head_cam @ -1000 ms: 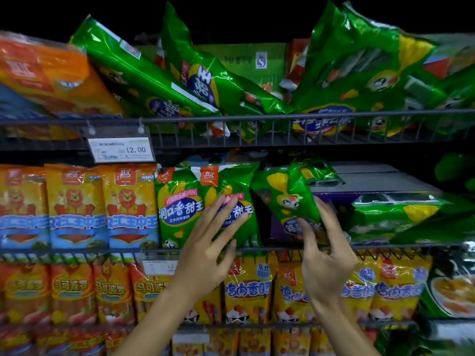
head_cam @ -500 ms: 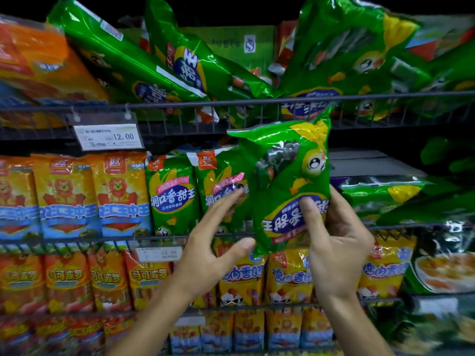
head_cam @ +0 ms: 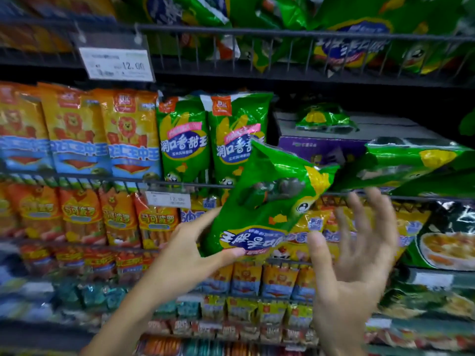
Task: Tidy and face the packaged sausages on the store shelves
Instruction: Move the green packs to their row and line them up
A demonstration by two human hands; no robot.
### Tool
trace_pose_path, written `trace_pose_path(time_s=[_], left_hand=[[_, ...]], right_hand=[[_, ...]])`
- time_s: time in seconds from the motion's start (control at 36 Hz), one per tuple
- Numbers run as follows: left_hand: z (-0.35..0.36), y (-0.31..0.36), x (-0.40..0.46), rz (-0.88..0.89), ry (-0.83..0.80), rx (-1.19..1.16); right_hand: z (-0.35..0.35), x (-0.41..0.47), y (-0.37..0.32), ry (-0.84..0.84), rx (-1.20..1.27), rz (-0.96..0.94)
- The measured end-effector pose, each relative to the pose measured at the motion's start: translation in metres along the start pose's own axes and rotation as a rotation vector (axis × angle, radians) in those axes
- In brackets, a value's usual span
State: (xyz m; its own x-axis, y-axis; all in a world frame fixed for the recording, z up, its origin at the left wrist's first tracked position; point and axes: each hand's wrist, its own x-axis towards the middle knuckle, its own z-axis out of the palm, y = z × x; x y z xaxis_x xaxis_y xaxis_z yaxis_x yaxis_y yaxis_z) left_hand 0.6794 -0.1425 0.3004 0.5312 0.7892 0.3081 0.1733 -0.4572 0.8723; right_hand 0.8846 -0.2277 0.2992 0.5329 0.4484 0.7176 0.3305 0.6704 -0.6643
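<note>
— So, where is the pack [head_cam: 267, 201] at this moment?

— It is in my left hand [head_cam: 185, 258], in front of the shelf rail [head_cam: 180, 185], not on the shelf. My thumb lies over its lower front edge and my other fingers are behind it, so I pinch it at the bottom left corner only. It is tilted, with the top leaning to the upper left, and its label is upside down.

— And your right hand [head_cam: 352, 265]?

— It is spread wide, just beside the pack on the right, and holds nothing. It looks blurred, so I cannot tell if a fingertip touches the film.

— What could go wrong from here?

— I think the film is slippery and the pack is heavy at the top. With one corner pinched, it may swing or slide out and fall on the lower rows. Also, when I push it beside the two standing green packs [head_cam: 208, 142], it may knock them over, because they only lean on the rail.

— Something more?

— The space to the right has a box [head_cam: 334, 140] and green bags [head_cam: 411, 160] lying flat. If I put the pack there without turning it, the label stays upside down and the facing is not done.
</note>
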Motion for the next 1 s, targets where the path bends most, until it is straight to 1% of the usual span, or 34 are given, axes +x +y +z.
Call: trace_pose_path(time_s=[0.06,0.11,0.17,0.22,0.28,0.31,0.44,0.5,0.56,0.58,0.67,0.72,0.75,0.81,0.86,0.92,1.0], left_hand=[[-0.013,-0.002,-0.003,-0.042,-0.069,0.056],[-0.024,-0.003,-0.005,-0.073,-0.124,0.126],[-0.032,-0.004,-0.006,-0.079,-0.181,0.198],[-0.037,-0.003,-0.005,-0.088,-0.260,0.266],[-0.041,-0.001,-0.003,-0.109,-0.333,0.344],[-0.042,0.000,-0.001,-0.112,-0.370,0.403],[-0.033,0.009,0.007,0.001,-0.528,0.864],[-0.027,0.011,0.010,0.012,-0.575,0.944],[-0.022,0.012,0.015,0.017,-0.613,0.959],[-0.019,0.012,0.017,0.030,-0.633,0.960],[-0.014,0.017,0.026,0.015,-0.707,0.958],[-0.016,0.022,0.032,-0.048,-0.736,0.883],[-0.019,0.024,0.036,-0.069,-0.717,0.826],[-0.026,0.028,0.039,-0.040,-0.600,0.705],[-0.034,0.028,0.036,0.054,-0.402,0.562],[-0.039,0.024,0.026,0.113,-0.182,0.348],[-0.031,0.009,0.010,0.138,0.104,0.076]], right_hand=[[-0.006,-0.003,-0.002,0.042,-0.104,-0.184],[-0.010,0.001,-0.005,-0.005,-0.223,-0.348],[-0.013,0.011,-0.007,-0.169,-0.362,-0.471],[-0.013,0.023,-0.008,-0.429,-0.482,-0.497],[-0.010,0.031,-0.008,-0.685,-0.560,-0.427],[-0.009,0.033,-0.006,-0.788,-0.609,-0.383],[-0.004,0.034,0.000,-1.195,-0.983,-0.168],[-0.003,0.027,0.008,-1.330,-1.008,-0.031],[-0.001,0.019,0.020,-1.387,-0.921,0.127],[0.001,0.014,0.025,-1.407,-0.892,0.171],[0.004,0.004,0.040,-1.427,-0.842,0.171],[0.000,0.002,0.047,-1.377,-0.757,0.207],[-0.003,0.001,0.050,-1.331,-0.695,0.244],[-0.010,0.001,0.054,-1.225,-0.565,0.328],[-0.017,0.001,0.057,-1.086,-0.442,0.441],[-0.024,0.001,0.057,-0.937,-0.296,0.562],[-0.027,0.001,0.052,-0.758,-0.139,0.627]])
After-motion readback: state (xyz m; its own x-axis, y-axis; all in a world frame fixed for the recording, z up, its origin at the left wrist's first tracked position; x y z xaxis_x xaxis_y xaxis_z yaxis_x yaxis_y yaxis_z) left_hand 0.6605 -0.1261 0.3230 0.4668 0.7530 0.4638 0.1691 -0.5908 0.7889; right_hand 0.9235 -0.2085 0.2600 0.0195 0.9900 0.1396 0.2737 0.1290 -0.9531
